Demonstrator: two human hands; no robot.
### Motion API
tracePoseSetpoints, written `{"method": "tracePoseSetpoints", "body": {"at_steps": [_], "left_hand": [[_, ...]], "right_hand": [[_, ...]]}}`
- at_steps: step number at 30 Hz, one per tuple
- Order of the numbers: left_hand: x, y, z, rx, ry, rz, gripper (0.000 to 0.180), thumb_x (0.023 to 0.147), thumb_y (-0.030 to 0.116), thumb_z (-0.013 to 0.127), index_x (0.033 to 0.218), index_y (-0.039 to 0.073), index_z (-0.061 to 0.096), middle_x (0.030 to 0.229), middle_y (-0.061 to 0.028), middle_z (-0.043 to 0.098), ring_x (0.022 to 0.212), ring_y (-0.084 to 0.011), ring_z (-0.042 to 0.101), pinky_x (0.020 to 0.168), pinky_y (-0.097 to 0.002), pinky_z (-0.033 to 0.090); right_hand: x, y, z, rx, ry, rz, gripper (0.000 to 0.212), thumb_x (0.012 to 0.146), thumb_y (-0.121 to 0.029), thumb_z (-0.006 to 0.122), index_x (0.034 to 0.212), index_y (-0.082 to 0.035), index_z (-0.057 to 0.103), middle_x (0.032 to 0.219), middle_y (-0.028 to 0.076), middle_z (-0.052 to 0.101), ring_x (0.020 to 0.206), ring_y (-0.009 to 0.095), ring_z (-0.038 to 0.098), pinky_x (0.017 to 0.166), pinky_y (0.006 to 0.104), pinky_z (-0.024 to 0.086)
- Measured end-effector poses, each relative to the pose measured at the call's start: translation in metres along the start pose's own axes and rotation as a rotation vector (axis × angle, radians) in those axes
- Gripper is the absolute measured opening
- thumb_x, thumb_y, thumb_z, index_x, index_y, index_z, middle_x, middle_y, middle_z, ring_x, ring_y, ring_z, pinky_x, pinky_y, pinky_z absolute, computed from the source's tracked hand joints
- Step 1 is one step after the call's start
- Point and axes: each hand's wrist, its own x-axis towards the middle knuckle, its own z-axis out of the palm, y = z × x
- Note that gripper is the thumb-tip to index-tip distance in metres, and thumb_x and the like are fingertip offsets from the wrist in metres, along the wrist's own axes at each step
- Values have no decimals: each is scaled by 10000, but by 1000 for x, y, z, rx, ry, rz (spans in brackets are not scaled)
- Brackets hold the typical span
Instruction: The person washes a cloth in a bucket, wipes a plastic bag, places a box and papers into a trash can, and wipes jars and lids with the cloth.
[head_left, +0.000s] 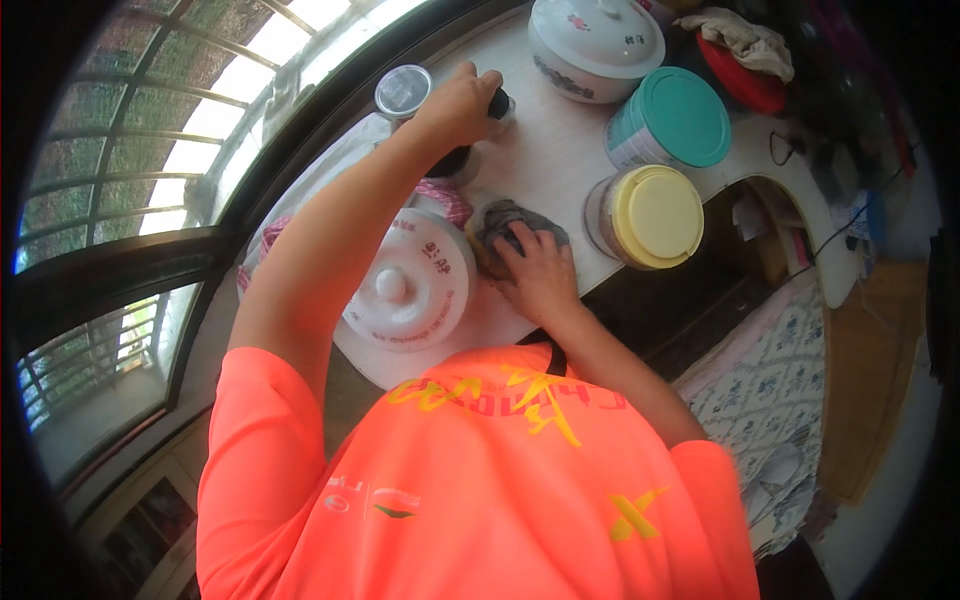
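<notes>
My left hand (pixel 463 108) reaches to the far part of the white table (pixel 545 150), its fingers closed round the top of a small jar with a black lid (pixel 498 103); most of that jar is hidden behind the hand. Close beside it stands a jar with a clear round lid (pixel 404 90). Another dark-topped jar (pixel 455 163) shows partly below my left wrist. My right hand (pixel 540 275) presses its curled fingers into a bunched dark grey cloth (pixel 515 215) lying on the tabletop. Left of the cloth is a white lidded pot (pixel 425 300), partly covered by my left forearm.
At the right stand a yellow-lidded tub (pixel 660 218), a teal-lidded tub (pixel 683 118) and a white lidded enamel pot (pixel 597 50). Behind them, a beige cloth (pixel 745 45) rests on a red lid (pixel 738 85). A barred window (pixel 150 120) borders the table on the left.
</notes>
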Motion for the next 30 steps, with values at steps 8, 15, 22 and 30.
{"method": "tracePoseSetpoints", "body": {"at_steps": [8, 15, 22, 30], "left_hand": [[3, 15, -7, 166, -53, -45, 672, 679, 315, 781, 1270, 120, 526, 1170, -172, 552, 1058, -370, 591, 885, -430, 499], [-18, 21, -15, 181, 160, 35, 660, 720, 345, 757, 1295, 125, 518, 1218, -161, 545, 1187, -339, 511, 1000, -417, 422], [-47, 26, -27, 36, 335, 273, 509, 791, 286, 714, 1228, 80, 555, 1222, -168, 541, 1153, -357, 521, 984, -416, 421], [-74, 78, -28, -180, 273, 439, 431, 809, 189, 704, 1191, 55, 555, 1204, -181, 542, 1114, -355, 540, 951, -406, 446]], "right_hand": [[-30, -8, 21, -74, -38, -2, 347, 719, -147, 649, 1063, -194, 644, 1114, -3, 554, 1051, 242, 497, 815, 455, 395], [-94, 14, -36, -13, -483, 252, 289, 702, -131, 649, 982, -191, 689, 1061, 18, 580, 1051, 270, 521, 836, 437, 457], [-82, 7, -67, 45, -77, 252, 239, 668, -92, 628, 903, -131, 654, 976, 68, 599, 970, 306, 570, 783, 433, 504], [-60, -26, 31, 150, -73, -45, 240, 692, -109, 652, 915, -178, 709, 1044, 8, 596, 1010, 257, 541, 858, 393, 441]]}}
